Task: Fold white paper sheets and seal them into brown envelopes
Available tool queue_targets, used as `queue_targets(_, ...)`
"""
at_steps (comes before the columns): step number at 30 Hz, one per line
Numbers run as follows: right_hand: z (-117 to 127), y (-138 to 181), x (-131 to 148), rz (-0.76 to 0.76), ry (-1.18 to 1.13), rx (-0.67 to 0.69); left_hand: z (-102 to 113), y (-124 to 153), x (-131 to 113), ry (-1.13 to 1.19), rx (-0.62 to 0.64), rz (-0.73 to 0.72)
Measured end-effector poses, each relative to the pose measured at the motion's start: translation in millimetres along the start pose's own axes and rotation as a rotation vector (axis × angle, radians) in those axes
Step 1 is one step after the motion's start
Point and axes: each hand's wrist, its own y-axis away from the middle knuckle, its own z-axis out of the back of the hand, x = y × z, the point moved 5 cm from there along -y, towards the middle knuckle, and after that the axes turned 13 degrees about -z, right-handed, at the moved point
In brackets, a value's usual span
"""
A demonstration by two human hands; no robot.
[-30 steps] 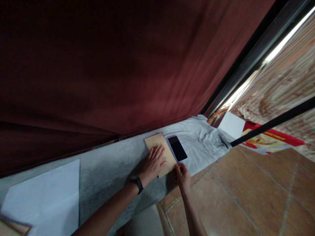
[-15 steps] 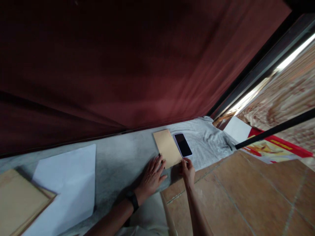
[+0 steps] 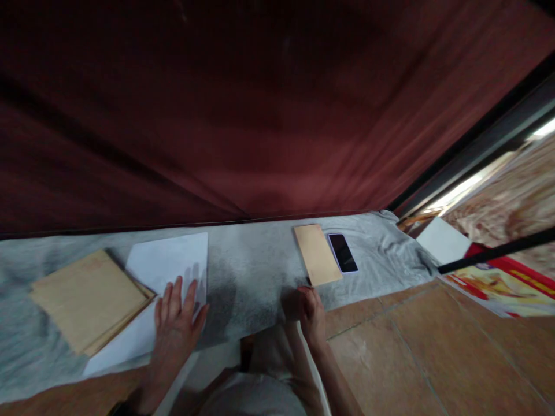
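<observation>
My left hand [image 3: 176, 320] is spread with the fingers apart, over the right part of a white paper sheet [image 3: 173, 254]; its shadow falls on the sheet. A stack of brown paper envelopes [image 3: 93, 294] overlaps the sheet's left side. My right hand [image 3: 311, 312] is closed, fingers curled, close to the near left corner of a single tan envelope [image 3: 318, 254]. Whether its fingers hold anything is hidden. Just right of that envelope lies a smartphone [image 3: 343, 252] with a dark screen and a pale purple case.
A grey cloth [image 3: 251, 260] covers the long narrow surface. Behind it hangs a dark red curtain [image 3: 260, 144]. At right are a dark metal bar [image 3: 498, 251], a red and yellow printed box [image 3: 507, 283] and the brown tiled floor [image 3: 403, 352].
My left hand has left the tan envelope and moved left to the white sheet, opening out. My right hand has shifted from the envelope's near right corner towards its near left corner. The view has turned left.
</observation>
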Motion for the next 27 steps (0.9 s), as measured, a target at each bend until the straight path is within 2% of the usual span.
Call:
queue_targets(4,-42.9,7.0,16.9,0.146,0.016,0.101,31.0,32.1,66.3,-0.193,0.043,0.267)
queue_targets(8,-76.4,4.5,19.6,0.217,0.05,0.154,38.9,65.3,113.3,-0.245,0.154,0.419)
queue_targets(11,-88.9,-2.1,16.7,0.249,0.092,0.168,40.3,78.2,129.2,-0.224,0.207,0.434)
queue_targets(16,-91.9,-9.2,11.4,0.268,0.147,0.139,51.4,75.4,137.1,-0.178,0.236,0.456)
queue_targets(20,-93.0,-3.7,10.7,0.295,0.222,0.088,59.0,71.9,154.2,-0.092,0.16,0.529)
queue_targets(23,-94.6,0.9,10.7,0.329,0.26,0.066,63.3,76.3,175.8,-0.1,0.056,0.674)
queue_targets(27,-94.3,3.2,11.5,0.367,0.296,0.037,64.7,80.7,197.8,-0.092,0.004,0.878)
